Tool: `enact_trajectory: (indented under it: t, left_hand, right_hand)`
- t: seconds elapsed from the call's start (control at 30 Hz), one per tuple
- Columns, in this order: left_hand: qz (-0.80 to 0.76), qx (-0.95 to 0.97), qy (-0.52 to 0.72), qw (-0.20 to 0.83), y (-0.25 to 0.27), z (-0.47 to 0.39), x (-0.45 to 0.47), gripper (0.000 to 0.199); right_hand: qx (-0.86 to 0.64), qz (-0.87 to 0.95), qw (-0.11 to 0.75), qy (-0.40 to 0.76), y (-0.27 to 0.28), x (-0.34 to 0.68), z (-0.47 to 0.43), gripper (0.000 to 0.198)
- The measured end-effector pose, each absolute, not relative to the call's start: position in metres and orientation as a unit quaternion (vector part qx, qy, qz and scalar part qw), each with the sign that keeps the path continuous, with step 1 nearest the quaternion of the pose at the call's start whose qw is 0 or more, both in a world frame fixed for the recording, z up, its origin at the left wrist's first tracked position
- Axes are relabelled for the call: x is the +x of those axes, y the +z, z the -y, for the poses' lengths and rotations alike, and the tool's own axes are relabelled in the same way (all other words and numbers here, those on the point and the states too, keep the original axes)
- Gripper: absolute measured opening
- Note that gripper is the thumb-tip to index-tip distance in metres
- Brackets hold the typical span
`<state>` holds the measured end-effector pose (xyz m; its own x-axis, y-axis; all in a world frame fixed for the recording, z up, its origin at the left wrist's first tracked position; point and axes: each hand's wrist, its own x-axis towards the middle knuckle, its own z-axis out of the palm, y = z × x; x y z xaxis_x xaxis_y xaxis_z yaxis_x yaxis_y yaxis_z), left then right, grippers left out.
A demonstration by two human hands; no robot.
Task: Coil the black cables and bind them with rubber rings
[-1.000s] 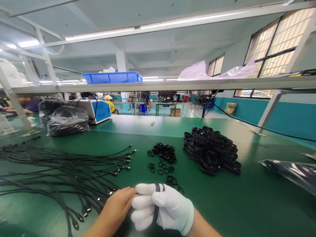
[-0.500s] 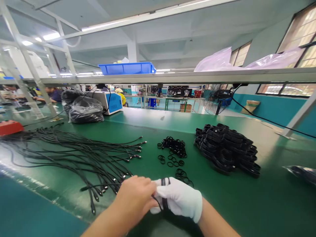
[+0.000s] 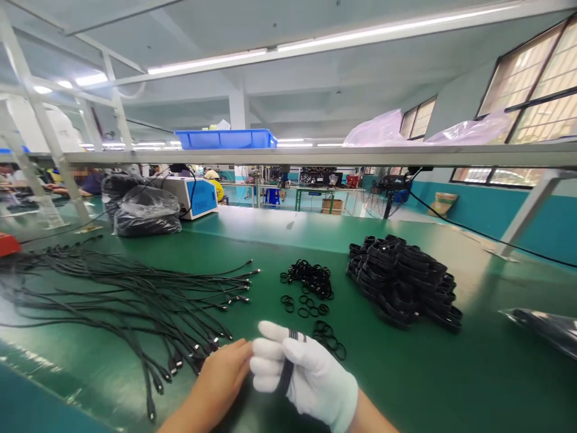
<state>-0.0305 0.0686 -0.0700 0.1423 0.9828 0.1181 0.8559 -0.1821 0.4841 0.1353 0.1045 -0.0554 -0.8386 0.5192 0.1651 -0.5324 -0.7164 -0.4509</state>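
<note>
My right hand, in a white glove, is closed with its thumb over a black coiled cable that shows as a dark strip across the palm. Several thin black bands circle its index finger. Beside the glove's fingertips is my bare left hand, fingers together and curled; their tips are hidden, and I cannot make out what they hold. Close to its knuckles lie the plug ends of loose black cables, spread over the left of the green table. Small black rings lie in a group beyond my hands.
A heap of coiled black cables stands on the right, with a clear plastic bag farther right. Back left are a plastic-wrapped black bundle and a blue-and-white machine. A shelf with a blue tray spans above.
My left hand has moved slightly left and down, and the black cable end between my hands no longer shows. The gloved fingers have turned to show more of the palm. The camera tilted up slightly.
</note>
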Motion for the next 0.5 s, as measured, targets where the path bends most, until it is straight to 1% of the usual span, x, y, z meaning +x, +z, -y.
enact_trajectory:
  t: [0.07, 0.13, 0.2, 0.33, 0.4, 0.43, 0.5]
  left_hand:
    - [-0.653, 0.737, 0.151, 0.084, -0.073, -0.067, -0.028, 0.030]
    - [-0.677, 0.731, 0.080, 0.027, -0.072, -0.062, -0.018, 0.029]
    - [-0.685, 0.728, 0.033, -0.014, -0.070, -0.055, -0.003, 0.028]
    - [-0.662, 0.747, 0.027, -0.054, -0.072, -0.045, 0.019, 0.028]
    - [-0.623, 0.779, 0.030, -0.064, -0.070, -0.044, 0.020, 0.025]
    - [-0.596, 0.799, 0.032, -0.071, -0.068, -0.045, 0.018, 0.021]
    - [-0.542, 0.835, 0.038, -0.086, -0.055, -0.049, 0.010, 0.008]
  right_hand:
    - [-0.027, 0.252, 0.344, 0.904, -0.056, 0.137, -0.111, 0.039]
    - [-0.096, 0.254, 0.380, 0.884, -0.061, 0.139, -0.117, 0.044]
    - [-0.166, 0.255, 0.398, 0.865, -0.066, 0.142, -0.120, 0.051]
    - [-0.238, 0.268, 0.405, 0.841, -0.074, 0.143, -0.122, 0.058]
    - [-0.257, 0.288, 0.394, 0.834, -0.078, 0.141, -0.121, 0.055]
    - [-0.261, 0.302, 0.381, 0.834, -0.080, 0.139, -0.119, 0.050]
    - [-0.250, 0.331, 0.343, 0.843, -0.082, 0.136, -0.115, 0.036]
